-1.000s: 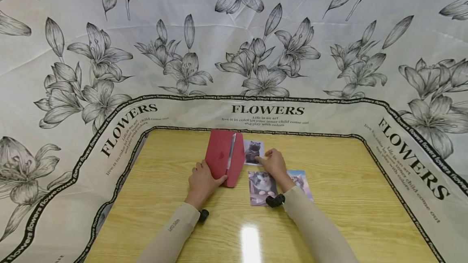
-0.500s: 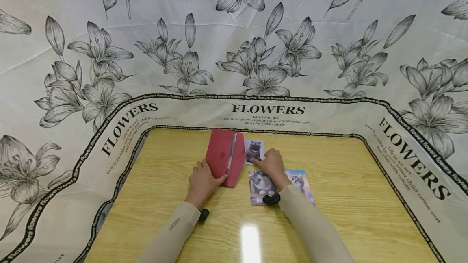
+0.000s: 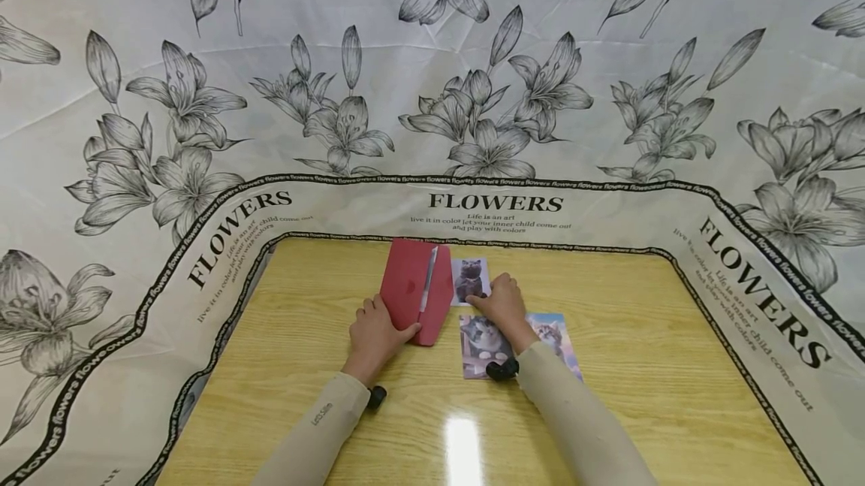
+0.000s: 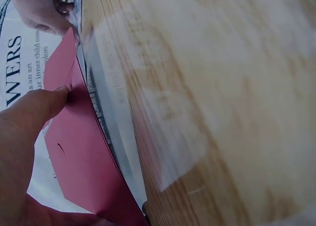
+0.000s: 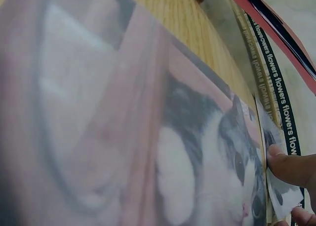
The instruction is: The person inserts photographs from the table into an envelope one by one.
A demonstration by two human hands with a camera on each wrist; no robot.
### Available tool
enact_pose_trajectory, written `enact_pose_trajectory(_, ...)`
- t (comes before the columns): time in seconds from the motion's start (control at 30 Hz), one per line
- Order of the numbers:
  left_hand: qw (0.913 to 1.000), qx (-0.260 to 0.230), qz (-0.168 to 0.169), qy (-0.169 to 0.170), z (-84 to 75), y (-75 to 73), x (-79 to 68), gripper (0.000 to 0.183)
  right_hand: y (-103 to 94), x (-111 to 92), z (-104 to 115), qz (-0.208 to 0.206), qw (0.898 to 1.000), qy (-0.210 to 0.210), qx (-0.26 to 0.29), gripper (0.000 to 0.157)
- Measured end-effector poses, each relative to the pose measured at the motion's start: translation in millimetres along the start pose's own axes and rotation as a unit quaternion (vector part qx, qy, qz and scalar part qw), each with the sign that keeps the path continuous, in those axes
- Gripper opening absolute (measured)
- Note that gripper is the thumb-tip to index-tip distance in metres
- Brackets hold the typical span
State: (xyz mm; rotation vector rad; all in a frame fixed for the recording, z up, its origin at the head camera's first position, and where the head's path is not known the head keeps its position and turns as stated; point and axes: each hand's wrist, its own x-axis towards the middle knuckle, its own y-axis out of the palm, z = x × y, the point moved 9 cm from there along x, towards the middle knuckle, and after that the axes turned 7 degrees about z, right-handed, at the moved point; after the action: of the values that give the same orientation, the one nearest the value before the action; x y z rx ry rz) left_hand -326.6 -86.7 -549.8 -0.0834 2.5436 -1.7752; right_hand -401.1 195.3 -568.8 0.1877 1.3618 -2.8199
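Only head, right wrist views show right hand (image 3: 506, 308) pinching dark-cat photo (image 3: 468, 279).

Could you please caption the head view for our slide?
The left hand holds a red envelope while the right hand grips a dark-cat photo beside it at a wood-grain table.

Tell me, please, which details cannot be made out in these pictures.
Head: whether the grey-and-white cat picture and the blue-pink cat picture touch; the right hand and sleeve cover that place.
Head: what the pale strip belongs to; the red envelope hides the rest.
Right wrist: the grey-and-white cat picture's left side, blurred and cut off by the frame edge.
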Motion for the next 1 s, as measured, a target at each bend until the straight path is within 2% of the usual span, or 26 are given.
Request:
enact_pose_trajectory(0.17, 1.0000, -0.001, -0.002, 0.001, 0.3, 1.3, 0.3, 0.109, -1.2, 0, -5, -0.011, 1.000, 0.011, 0.017, 0.058)
enact_pose_trajectory(0.4, 1.0000, -0.002, -0.004, 0.002, 1.6, 4.2, 0.4, 0.108, -6.8, 2, -16, 0.000, 1.000, 0.031, 0.001, 0.055)
enact_pose_trajectory(0.5, 1.0000, -0.002, -0.007, 0.003, 2.0, 4.0, 1.4, 0.107, -14.1, 1, -19, -0.003, 0.999, 0.023, 0.026, 0.044)
enact_pose_trajectory(0.63, 1.0000, -0.002, -0.006, 0.005, 1.2, 2.5, 0.9, 0.107, -22.0, 0, -25, -0.014, 0.995, 0.015, 0.095, 0.029)
enact_pose_trajectory(0.83, 1.0000, -0.003, -0.007, 0.005, 0.6, 1.6, 0.6, 0.106, -28.6, 3, -32, -0.008, 0.984, 0.003, 0.177, 0.025)
enact_pose_trajectory(1.0, 1.0000, -0.002, -0.008, 0.005, 0.4, 1.0, 0.5, 0.105, -41.0, -2, -27, -0.025, 0.977, -0.007, 0.210, 0.023)
